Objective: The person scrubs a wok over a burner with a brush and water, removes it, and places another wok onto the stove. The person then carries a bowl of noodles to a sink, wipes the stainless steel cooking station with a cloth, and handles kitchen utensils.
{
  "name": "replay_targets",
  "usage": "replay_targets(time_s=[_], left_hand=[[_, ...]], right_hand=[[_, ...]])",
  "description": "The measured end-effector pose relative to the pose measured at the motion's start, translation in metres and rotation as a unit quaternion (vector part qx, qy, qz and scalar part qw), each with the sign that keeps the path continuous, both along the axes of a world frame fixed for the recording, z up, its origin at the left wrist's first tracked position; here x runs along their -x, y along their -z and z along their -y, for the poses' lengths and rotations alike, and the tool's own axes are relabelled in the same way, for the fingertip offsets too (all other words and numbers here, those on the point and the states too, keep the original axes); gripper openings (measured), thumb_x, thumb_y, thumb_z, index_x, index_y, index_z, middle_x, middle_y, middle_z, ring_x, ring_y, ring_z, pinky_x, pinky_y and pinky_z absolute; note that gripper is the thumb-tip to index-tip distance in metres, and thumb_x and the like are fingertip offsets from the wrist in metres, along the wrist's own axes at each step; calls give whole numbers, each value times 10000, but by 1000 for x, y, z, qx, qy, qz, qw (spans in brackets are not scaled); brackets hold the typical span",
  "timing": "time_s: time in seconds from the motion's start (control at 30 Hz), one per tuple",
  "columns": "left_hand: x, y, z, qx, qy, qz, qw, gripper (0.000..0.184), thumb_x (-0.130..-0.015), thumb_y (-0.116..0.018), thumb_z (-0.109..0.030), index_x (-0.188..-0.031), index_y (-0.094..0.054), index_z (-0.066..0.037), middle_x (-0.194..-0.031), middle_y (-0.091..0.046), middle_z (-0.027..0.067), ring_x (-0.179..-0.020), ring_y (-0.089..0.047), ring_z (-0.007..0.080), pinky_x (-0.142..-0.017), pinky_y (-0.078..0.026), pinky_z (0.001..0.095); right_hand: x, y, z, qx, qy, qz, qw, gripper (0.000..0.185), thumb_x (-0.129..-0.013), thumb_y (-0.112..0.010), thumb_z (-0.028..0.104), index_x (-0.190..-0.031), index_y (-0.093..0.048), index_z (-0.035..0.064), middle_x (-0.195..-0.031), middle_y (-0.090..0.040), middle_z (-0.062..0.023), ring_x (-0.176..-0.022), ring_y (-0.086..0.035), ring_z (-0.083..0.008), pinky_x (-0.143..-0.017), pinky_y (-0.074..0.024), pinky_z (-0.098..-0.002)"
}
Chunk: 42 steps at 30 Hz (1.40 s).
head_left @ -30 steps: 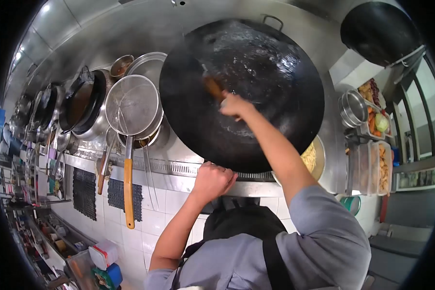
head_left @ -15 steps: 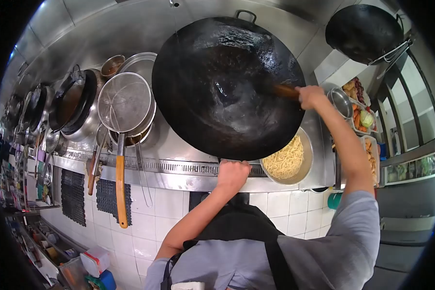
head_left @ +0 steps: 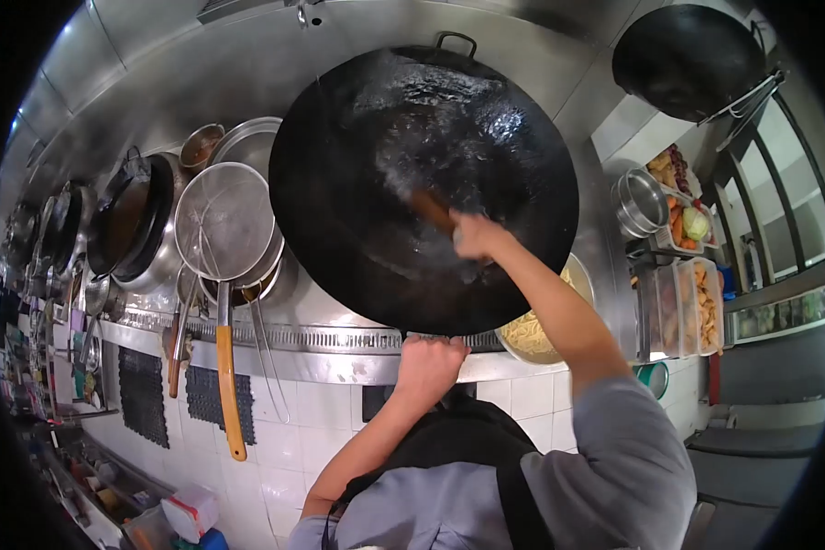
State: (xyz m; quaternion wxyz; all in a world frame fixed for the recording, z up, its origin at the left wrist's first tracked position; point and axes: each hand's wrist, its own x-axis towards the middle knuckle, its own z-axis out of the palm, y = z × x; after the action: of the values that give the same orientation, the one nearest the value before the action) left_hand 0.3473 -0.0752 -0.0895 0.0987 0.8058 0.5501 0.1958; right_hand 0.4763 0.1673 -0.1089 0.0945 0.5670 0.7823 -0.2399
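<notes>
A large black wok [head_left: 339,211] sits over the steel range, its inside wet and shiny with water. My left hand [head_left: 429,368] is closed around the wok's near handle, most of which my fingers hide. Over the middle of the wok, my right hand [head_left: 475,236] grips a brown wok brush [head_left: 431,211]. The brush's far end is blurred by motion, among splashing water and a little steam. A steel bowl of noodles [head_left: 530,332] stands to the right, close beside the wok rim and partly covered by my right forearm.
Left of the wok, a wire strainer [head_left: 225,220] with a wooden handle lies over a pot. Farther left are several pans [head_left: 124,220]. On the right are steel bowls [head_left: 642,200], vegetable trays [head_left: 687,225] and a plastic container [head_left: 697,307]. A second wok [head_left: 687,60] hangs upper right.
My right hand has swept the brush from the wok's right rim leftward to its middle. My left hand keeps its hold on the near handle. The view has shifted slightly.
</notes>
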Motion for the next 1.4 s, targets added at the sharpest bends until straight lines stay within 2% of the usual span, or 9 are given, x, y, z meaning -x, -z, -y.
replay_targets(time_s=[0.2,0.3,0.47,0.67,0.87,1.07,1.2,1.3,1.4], left_hand=[[10,3,-1,-39,17,12,999,280,-820,-667,-300,-639,-585,-103,-580,-619,63,-528,-624,222,-534,-455,361],[14,4,-5,-51,20,30,998,299,-822,-668,-289,-609,-563,-107,-561,-607,62,-512,-616,224,-520,-452,358],[20,4,-6,-68,13,33,997,319,-811,-675,-259,-574,-528,-106,-519,-570,55,-485,-593,236,-509,-442,363],[66,-13,-6,-38,42,12,998,306,-817,-654,-251,-564,-548,-114,-532,-579,42,-485,-578,221,-530,-421,368],[106,-3,-34,-68,66,40,995,309,-754,-665,-228,-500,-526,-119,-467,-532,38,-462,-557,233,-567,-435,368],[96,5,-47,-54,41,-16,998,317,-754,-661,-239,-495,-523,-119,-445,-515,38,-452,-548,239,-590,-460,382],[89,20,-40,-99,35,16,994,330,-764,-653,-241,-488,-519,-119,-450,-510,41,-456,-553,242,-557,-442,388],[63,16,-22,-99,36,16,994,316,-772,-666,-252,-519,-532,-118,-487,-537,40,-471,-564,236,-530,-432,384],[40,8,-6,-92,26,43,994,301,-775,-674,-242,-539,-536,-115,-498,-544,42,-474,-569,232,-521,-426,373]], right_hand=[[-136,-92,-6,23,-74,262,962,642,-704,-702,229,-1321,-527,185,-1219,-620,-144,-1100,-608,-301,-948,-482,-429],[-139,-60,-125,-164,14,209,964,467,-753,-699,214,-1198,-579,140,-1138,-656,-135,-1058,-630,-311,-864,-524,-436],[53,5,-117,17,50,-108,993,767,-673,-652,189,-1399,-419,108,-1045,-650,-268,-991,-645,-383,-847,-544,-427],[8,-26,42,64,-153,58,985,789,-748,-597,248,-1477,-308,156,-1200,-596,-251,-1123,-573,-403,-974,-457,-458],[-115,-39,-139,98,-56,139,984,792,-598,-754,221,-1352,-520,157,-1141,-660,-180,-1048,-643,-291,-874,-516,-388],[76,-20,-87,31,62,-95,993,686,-708,-618,172,-1366,-449,74,-1157,-604,-293,-1044,-618,-421,-900,-522,-424],[90,4,1,32,-162,-49,985,788,-744,-571,189,-1477,-305,76,-1276,-551,-270,-1211,-517,-410,-1008,-447,-431],[73,-27,-69,49,-29,-69,996,753,-722,-591,145,-1442,-373,161,-849,-665,-235,-582,-657,-303,-463,-531,-405],[95,17,-95,-8,48,-95,994,729,-725,-584,127,-1423,-378,166,-767,-659,-210,-529,-636,-276,-428,-510,-382]])
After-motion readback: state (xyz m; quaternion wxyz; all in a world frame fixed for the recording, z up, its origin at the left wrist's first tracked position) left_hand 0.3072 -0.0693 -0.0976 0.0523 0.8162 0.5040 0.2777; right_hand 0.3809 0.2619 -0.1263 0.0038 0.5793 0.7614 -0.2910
